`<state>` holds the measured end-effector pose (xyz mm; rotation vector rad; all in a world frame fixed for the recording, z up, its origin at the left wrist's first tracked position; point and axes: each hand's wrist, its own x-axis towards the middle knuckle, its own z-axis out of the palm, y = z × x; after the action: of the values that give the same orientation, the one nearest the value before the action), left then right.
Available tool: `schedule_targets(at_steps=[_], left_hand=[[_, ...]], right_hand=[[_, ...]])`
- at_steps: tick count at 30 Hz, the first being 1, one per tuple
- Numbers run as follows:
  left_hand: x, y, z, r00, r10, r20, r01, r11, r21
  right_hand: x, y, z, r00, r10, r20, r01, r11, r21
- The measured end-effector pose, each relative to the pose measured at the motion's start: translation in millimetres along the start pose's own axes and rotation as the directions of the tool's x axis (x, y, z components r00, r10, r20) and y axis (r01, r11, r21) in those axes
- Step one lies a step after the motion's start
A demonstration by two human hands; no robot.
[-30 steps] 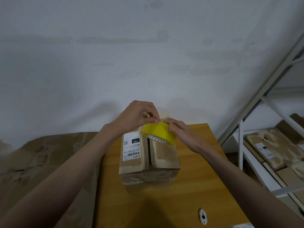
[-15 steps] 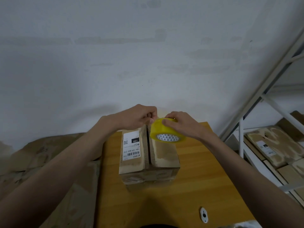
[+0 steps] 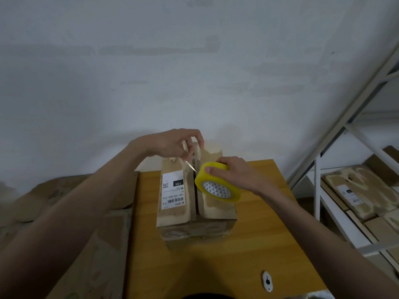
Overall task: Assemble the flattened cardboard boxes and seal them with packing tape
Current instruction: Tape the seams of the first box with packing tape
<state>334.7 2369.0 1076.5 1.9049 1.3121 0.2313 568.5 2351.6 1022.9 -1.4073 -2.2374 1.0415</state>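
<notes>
We see that the yellow tape roll (image 3: 217, 186) has come away from our left hand (image 3: 172, 145) since a second ago: back then both hands met over the far end of the cardboard box (image 3: 195, 203), picking at the tape's free end, and now the two are apart, with a thin clear strip (image 3: 190, 165) stretched between them. Our left hand pinches that free end between thumb and fingertips, the other fingers curled, just above the far end of the box top. Our right hand (image 3: 235, 175) has its fingers wrapped over the roll's rim and thumb on the near side, holding it tilted just over the right flap, nearer to us than before.

The box stands on the wooden table (image 3: 269, 234), flaps folded down, with an open seam running from far to near between the labelled left flap and the right one. No tape lies on that seam yet, as far as we can tell.

We judge the tape is now started, and the sealing can begin: the free end should go down at the far edge, then the roll can be drawn along the seam towards us. If the strip twists or sticks to itself, we would need to peel afresh.

A small white object (image 3: 267, 281) lies on the near part of the table, and flat cartons sit on the shelf (image 3: 336, 214) at right.
</notes>
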Motion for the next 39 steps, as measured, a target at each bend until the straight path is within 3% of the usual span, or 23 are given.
schedule_targets(at_steps=[2, 6, 11, 16, 20, 26, 29, 34, 39], left_hand=[[3.2, -0.3, -2.9, 0.999, -0.044, -0.001, 0.044, 0.996, 0.084], [7.4, -16.7, 2.5, 0.981, -0.194, 0.0, 0.194, 0.98, -0.045], [12.9, -34.4, 2.3, 0.935, -0.325, 0.144, 0.338, 0.938, -0.078], [15.8, -45.2, -12.4, 0.938, -0.297, 0.181, 0.33, 0.925, -0.19], [23.1, -54.3, -21.0, 0.957, -0.274, 0.1, 0.291, 0.877, -0.382], [42.7, -63.3, -35.0, 0.951, -0.309, 0.014, 0.256, 0.761, -0.595], [56.1, -63.5, -44.4, 0.946, -0.325, 0.003, 0.273, 0.788, -0.552], [80.8, -56.9, -69.9, 0.927, -0.368, 0.075, 0.373, 0.881, -0.29], [111.5, -59.1, -79.2, 0.943, -0.331, 0.033, 0.324, 0.889, -0.325]], right_hand=[[0.5, -1.5, 4.5, 0.998, 0.012, -0.055, -0.011, 1.0, 0.023], [2.0, -2.4, 8.5, 0.995, 0.046, -0.083, -0.04, 0.996, 0.082], [3.0, -9.0, 17.3, 0.998, 0.051, -0.025, -0.05, 0.999, 0.019], [6.5, -10.0, 14.2, 0.993, 0.113, 0.041, -0.118, 0.983, 0.14], [11.1, -8.9, 10.7, 0.98, 0.131, 0.151, -0.169, 0.946, 0.276], [26.0, -16.5, 21.0, 0.978, 0.202, 0.045, -0.204, 0.913, 0.353], [33.3, -20.5, 27.9, 0.97, 0.242, -0.038, -0.215, 0.916, 0.337], [43.3, -26.4, 36.2, 0.944, 0.301, -0.134, -0.247, 0.915, 0.319], [56.6, -25.2, 37.9, 0.926, 0.365, -0.098, -0.281, 0.839, 0.467]])
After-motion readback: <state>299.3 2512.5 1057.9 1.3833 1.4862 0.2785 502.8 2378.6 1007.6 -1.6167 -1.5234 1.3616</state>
